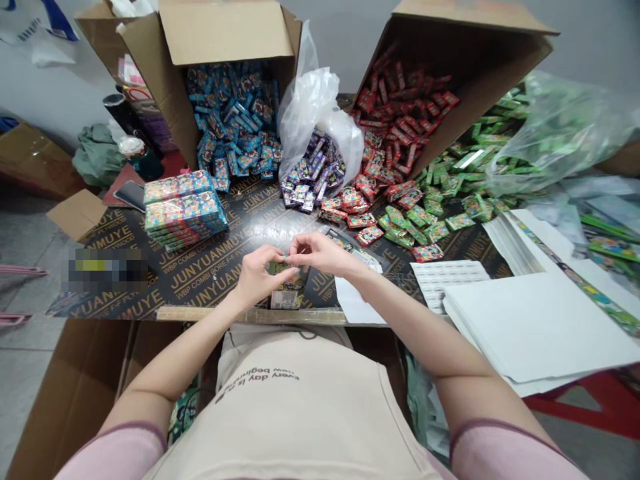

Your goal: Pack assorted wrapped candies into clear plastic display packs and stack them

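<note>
Over the table's near edge, my left hand [260,273] and my right hand [320,253] meet with fingertips bent together. Between them is a small dark packet with colourful print and green near its top [287,297]. Both hands pinch around its upper part, and my fingers partly cover it. Just beyond my right hand lie flat printed wrappers [350,243]. A neat stack of multicoloured small boxes [185,213] stands to the left of my left hand.
Open cartons at the back spill blue packets [240,127] and red packets [400,127]. Purple packets [317,167] fill a plastic bag [313,93] between them. Green packets [480,160] are heaped at right. White sheets [540,320] lie front right; a phone [131,195] rests at left.
</note>
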Available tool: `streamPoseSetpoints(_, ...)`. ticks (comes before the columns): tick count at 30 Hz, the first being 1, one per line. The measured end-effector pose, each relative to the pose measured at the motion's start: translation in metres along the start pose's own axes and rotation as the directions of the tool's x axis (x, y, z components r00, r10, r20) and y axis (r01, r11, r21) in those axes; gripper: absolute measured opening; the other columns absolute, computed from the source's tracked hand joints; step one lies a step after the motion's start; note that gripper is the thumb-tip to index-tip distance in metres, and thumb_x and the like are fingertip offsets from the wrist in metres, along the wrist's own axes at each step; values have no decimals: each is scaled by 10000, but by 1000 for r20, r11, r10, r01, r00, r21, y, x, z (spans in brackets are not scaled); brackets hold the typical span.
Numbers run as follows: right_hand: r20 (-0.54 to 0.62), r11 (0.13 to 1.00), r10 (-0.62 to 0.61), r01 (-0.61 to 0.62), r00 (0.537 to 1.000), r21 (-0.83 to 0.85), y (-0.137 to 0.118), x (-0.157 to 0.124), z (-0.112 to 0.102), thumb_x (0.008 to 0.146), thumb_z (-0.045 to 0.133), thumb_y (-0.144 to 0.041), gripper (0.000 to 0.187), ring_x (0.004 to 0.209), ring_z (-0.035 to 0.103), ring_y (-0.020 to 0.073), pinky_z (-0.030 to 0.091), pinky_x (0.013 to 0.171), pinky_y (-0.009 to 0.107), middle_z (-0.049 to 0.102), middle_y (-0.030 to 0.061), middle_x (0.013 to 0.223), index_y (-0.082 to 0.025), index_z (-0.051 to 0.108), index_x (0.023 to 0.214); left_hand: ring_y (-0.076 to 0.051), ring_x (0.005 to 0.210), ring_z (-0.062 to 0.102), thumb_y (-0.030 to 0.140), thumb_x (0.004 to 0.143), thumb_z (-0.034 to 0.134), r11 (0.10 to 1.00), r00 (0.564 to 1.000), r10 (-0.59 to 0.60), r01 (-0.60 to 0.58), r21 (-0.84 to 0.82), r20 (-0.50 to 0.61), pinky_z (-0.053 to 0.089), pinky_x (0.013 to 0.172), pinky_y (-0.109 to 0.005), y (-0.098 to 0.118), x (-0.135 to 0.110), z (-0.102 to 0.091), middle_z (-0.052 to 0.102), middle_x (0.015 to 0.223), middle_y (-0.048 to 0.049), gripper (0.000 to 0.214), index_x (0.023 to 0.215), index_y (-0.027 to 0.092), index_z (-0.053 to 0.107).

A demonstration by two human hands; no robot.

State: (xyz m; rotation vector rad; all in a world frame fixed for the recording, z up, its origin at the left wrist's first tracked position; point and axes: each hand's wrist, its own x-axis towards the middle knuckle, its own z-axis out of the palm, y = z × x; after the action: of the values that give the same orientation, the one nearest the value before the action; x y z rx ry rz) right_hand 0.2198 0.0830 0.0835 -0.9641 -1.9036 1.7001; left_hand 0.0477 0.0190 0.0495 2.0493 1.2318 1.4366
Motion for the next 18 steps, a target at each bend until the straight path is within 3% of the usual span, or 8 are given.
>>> streamPoseSetpoints(5, -108, 992, 32, -19, 994, 125, 10, -1, 8, 604, 804, -414, 342, 531, 525, 107, 374, 516, 230, 589, -29, 573, -181, 563, 668, -138, 691, 640, 208, 763, 711, 994, 993, -110, 109, -33, -44, 486, 659, -259, 0, -2, 8, 685, 738, -24, 108, 692, 172, 638)
streamPoseSetpoints(8, -254, 945, 86, 2, 963, 327, 15, -4, 20, 583, 805, -335, 351, 525, 531, 111, 379, 514, 225, 588, -63, 577, -217, 531, 768, -139, 689, 630, 232, 689, 776, 942, 944, -323, 315, -117, -63, 489, 653, -251, 0, -13, 17, 682, 755, -6, 182, 814, 173, 657)
streamPoseSetpoints(10, -326, 906, 122, 29, 938, 422, 18, -6, 26, 608, 781, -308, 343, 539, 541, 116, 398, 535, 229, 585, -72, 573, -234, 536, 837, -144, 692, 638, 256, 647, 811, 872, 894, -448, 436, -221, -3, 499, 635, -243, -2, -24, 23, 694, 794, -4, 355, 951, 166, 651)
streamPoseSetpoints(12, -362, 875, 149, 48, 920, 482, 22, -6, 28, 659, 752, -333, 347, 617, 590, 137, 443, 598, 250, 630, -47, 639, -249, 556, 933, -158, 705, 656, 290, 701, 776, 839, 878, -468, 478, -261, 103, 519, 647, -251, -5, -36, 20, 708, 796, -14, 306, 945, 149, 659)
streamPoseSetpoints(15, -452, 865, 178, 80, 874, 495, 36, 2, 22, 740, 697, -454, 384, 831, 644, 168, 488, 720, 289, 690, 8, 900, -288, 564, 1060, -193, 821, 678, 284, 825, 657, 920, 923, -383, 384, -80, 23, 543, 770, -304, -14, -44, -5, 730, 909, -52, 217, 997, 153, 674)
streamPoseSetpoints(17, -524, 899, 168, 89, 835, 430, 49, 12, 19, 763, 658, -536, 386, 918, 633, 173, 487, 767, 298, 670, 23, 1036, -299, 585, 1058, -224, 1002, 654, 209, 861, 586, 942, 960, -276, 281, 182, -53, 516, 904, -354, -24, -45, -29, 709, 1088, -80, 270, 1121, 181, 652)
streamPoseSetpoints(18, -538, 918, 163, 73, 827, 390, 56, 18, 19, 759, 647, -570, 397, 936, 625, 180, 485, 779, 305, 660, 30, 1068, -293, 599, 1039, -238, 1087, 623, 160, 861, 557, 910, 966, -253, 259, 325, -62, 491, 959, -380, -31, -45, -41, 682, 1170, -90, 330, 1182, 194, 629)
